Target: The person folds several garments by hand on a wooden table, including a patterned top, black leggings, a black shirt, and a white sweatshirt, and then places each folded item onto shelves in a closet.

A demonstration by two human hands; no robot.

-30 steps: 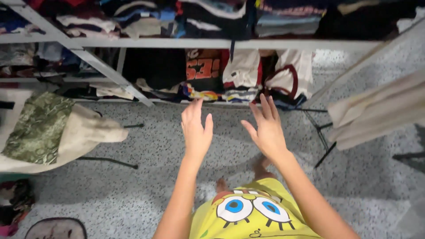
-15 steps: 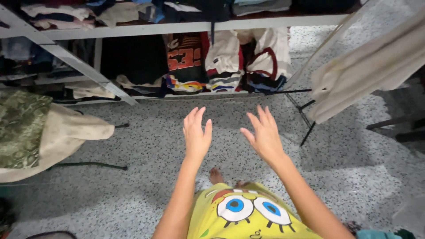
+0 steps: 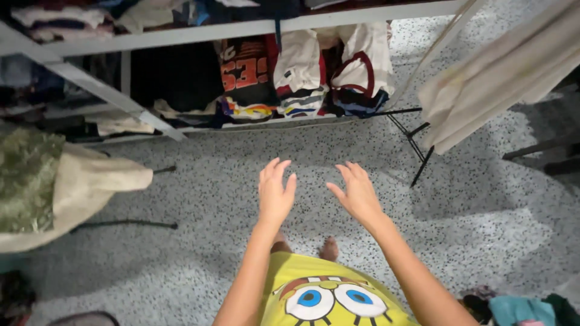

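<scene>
My left hand (image 3: 275,192) and my right hand (image 3: 357,193) are both held out in front of me above the speckled floor (image 3: 241,175), fingers spread and empty. Neither touches anything. Ahead of them a white metal shelf rack (image 3: 199,27) holds folded and bunched clothes (image 3: 302,72), among them a dark shirt with orange print and white shirts with red trim. My yellow cartoon-face shirt (image 3: 326,296) fills the bottom of the view, with my bare feet just above it.
A beige cloth with a green patterned piece (image 3: 54,187) drapes over a stand at the left. A cream cloth (image 3: 501,78) hangs on a black-legged rack at the right. More clothes lie at the bottom right corner (image 3: 519,308).
Both hands have dropped lower and away from the shelf, and the view has shifted so the rack sits higher in frame. They stay empty.
</scene>
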